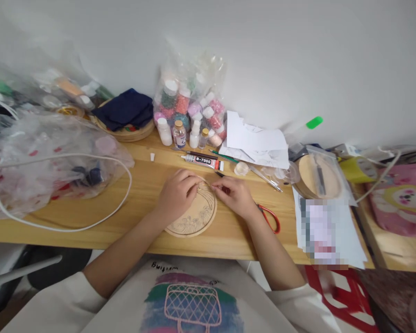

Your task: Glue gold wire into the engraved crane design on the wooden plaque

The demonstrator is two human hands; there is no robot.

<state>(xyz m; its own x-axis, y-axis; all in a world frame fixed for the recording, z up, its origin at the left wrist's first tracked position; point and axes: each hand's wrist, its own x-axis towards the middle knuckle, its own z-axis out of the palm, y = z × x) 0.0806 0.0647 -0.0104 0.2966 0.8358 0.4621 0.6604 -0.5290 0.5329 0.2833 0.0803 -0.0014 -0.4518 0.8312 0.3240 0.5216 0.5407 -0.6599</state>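
Observation:
A round wooden disc [198, 216] with a dark line drawing of waves and swirls lies flat on the table in front of me. My left hand [179, 193] rests over its upper left part, thumb and fingers pinched together. At the disc's upper right edge my right hand [235, 192] is closed in a pinch too. Something very thin may be between the fingertips, too fine to make out. Beyond my hands lies a B-7000 glue tube [204, 160]. Partly behind my right forearm are red-handled scissors [273, 219].
A clear bag of bead jars [194, 99] stands against the wall, small bottles [179, 134] before it. Plastic bags [55, 162] and a looped white cable [130, 187] fill the left. White papers [258, 143], tweezers [266, 179] and a bagged wooden disc [317, 178] lie right.

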